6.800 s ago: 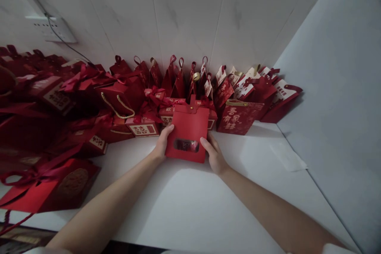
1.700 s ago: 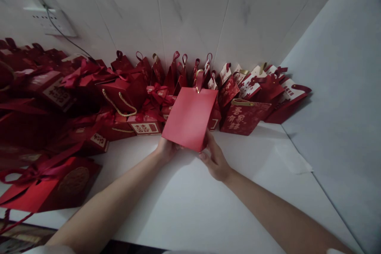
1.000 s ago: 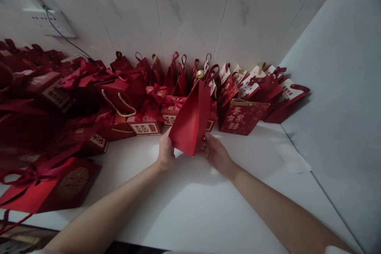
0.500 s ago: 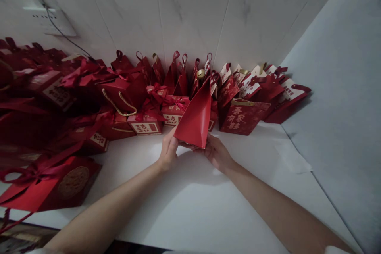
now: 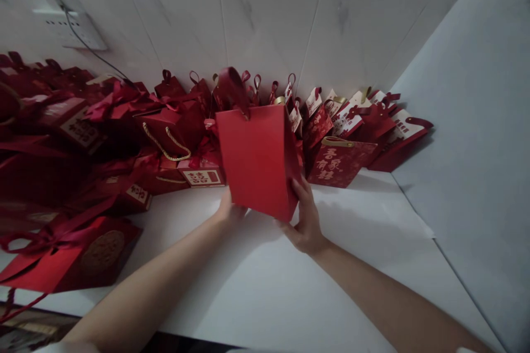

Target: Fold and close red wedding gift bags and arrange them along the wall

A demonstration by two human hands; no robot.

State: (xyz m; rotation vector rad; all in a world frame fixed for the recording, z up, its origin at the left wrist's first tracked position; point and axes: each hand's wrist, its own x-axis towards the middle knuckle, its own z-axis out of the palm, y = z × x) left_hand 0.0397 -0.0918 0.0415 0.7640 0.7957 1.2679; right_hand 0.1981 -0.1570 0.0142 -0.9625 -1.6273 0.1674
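Right hand (image 5: 304, 220) clasps a plain red gift bag (image 5: 256, 162) upright above the white table (image 5: 265, 281), not yet among the wall-side bags (image 5: 339, 161); left hand (image 5: 229, 212), largely hidden, possibly steadies it, grip unclear.

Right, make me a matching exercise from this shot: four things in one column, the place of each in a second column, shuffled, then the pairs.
Things
1. plain red gift bag
2. bag with gold lettering
3. bag with gold rope handles
4. white power strip

Places
A. on the tiled wall, top left
B. held up between the left hand and the right hand
C. standing on the white surface, right of the held bag
D. left of the held bag, among ribboned boxes

Pairs: 1-B, 2-C, 3-D, 4-A
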